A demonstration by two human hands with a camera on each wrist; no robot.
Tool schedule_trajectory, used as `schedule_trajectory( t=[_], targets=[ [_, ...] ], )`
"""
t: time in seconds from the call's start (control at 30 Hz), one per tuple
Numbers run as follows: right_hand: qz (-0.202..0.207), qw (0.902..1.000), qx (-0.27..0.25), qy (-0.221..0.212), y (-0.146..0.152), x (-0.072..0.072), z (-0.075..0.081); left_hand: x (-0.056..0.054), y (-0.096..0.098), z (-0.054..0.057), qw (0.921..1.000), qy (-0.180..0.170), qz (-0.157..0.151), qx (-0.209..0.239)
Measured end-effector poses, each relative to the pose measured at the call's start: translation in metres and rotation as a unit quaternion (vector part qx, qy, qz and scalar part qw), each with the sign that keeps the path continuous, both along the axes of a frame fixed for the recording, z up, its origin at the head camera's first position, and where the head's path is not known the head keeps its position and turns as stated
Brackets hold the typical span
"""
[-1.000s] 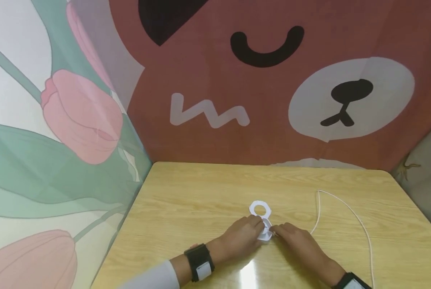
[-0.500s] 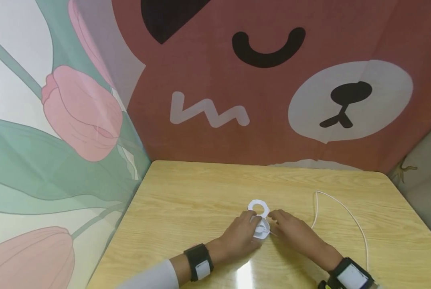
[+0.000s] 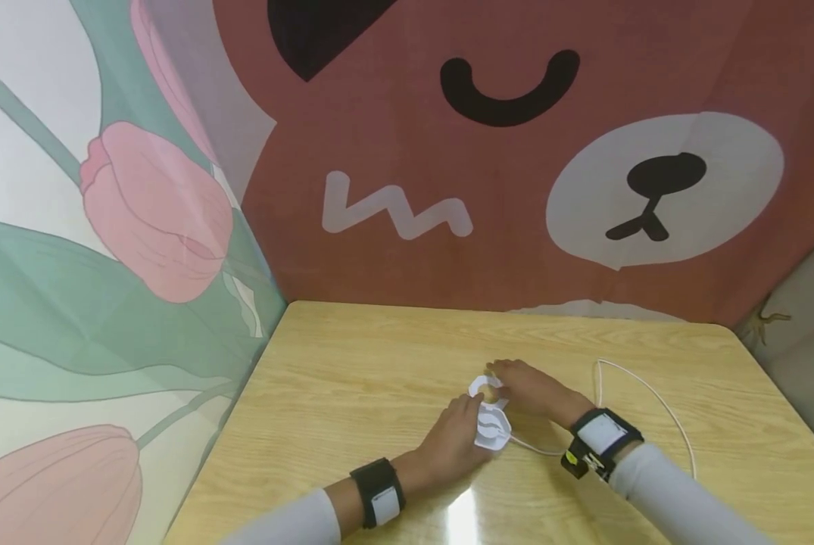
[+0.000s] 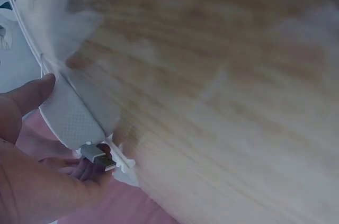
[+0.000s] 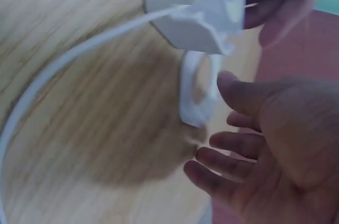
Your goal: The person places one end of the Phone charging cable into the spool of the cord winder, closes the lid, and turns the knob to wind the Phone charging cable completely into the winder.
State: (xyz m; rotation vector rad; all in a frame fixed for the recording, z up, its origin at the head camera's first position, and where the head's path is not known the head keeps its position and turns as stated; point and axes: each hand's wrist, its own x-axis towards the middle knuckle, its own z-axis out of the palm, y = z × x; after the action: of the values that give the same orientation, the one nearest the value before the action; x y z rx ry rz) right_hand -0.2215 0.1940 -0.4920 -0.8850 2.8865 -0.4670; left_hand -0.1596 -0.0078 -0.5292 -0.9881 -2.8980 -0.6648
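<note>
My left hand (image 3: pixel 450 440) grips a white octagonal case (image 3: pixel 494 431) by its left side, close over the wooden table. The case's hinged lid (image 3: pixel 478 385), a ring with a round hole, stands swung open on the far side. In the left wrist view, a USB plug (image 4: pixel 99 157) sticks out at the case's end near the fingers. A white cable (image 5: pixel 69 57) runs out of the case's right side. My right hand (image 3: pixel 534 390) reaches to the lid's right edge. Its thumb and loosely bent fingers (image 5: pixel 222 163) are spread around the lid's edge, apart from each other.
The cable continues in a loop across the right of the wooden table (image 3: pixel 352 378). A cloth with a printed bear (image 3: pixel 393 136) hangs behind the table, and a tulip-patterned one (image 3: pixel 154 212) on the left.
My right hand has moved from the case's right side, up and away, to the opened lid. More of the case's inside and its cable now shows. The left hand keeps its hold.
</note>
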Motion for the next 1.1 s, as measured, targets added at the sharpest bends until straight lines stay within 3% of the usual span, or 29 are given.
schedule_trajectory(
  t=[0.27, 0.5, 0.83, 1.1],
  targets=[
    [-0.002, 0.9994, 0.02, 0.028, -0.016, -0.01, -0.015, -0.004, -0.002, 0.0, 0.9976, -0.043, 0.009, 0.053],
    [-0.045, 0.9986, 0.026, -0.007, -0.021, -0.013, -0.011, -0.006, -0.004, -0.003, 0.995, -0.069, -0.004, 0.072],
    [-0.06, 0.9977, 0.023, -0.023, -0.02, -0.019, -0.014, -0.006, -0.002, 0.002, 0.9944, -0.087, -0.003, 0.061],
    [-0.061, 0.9979, 0.006, -0.021, -0.018, -0.02, -0.015, -0.007, 0.001, -0.002, 0.9947, -0.086, 0.009, 0.055]
  ],
)
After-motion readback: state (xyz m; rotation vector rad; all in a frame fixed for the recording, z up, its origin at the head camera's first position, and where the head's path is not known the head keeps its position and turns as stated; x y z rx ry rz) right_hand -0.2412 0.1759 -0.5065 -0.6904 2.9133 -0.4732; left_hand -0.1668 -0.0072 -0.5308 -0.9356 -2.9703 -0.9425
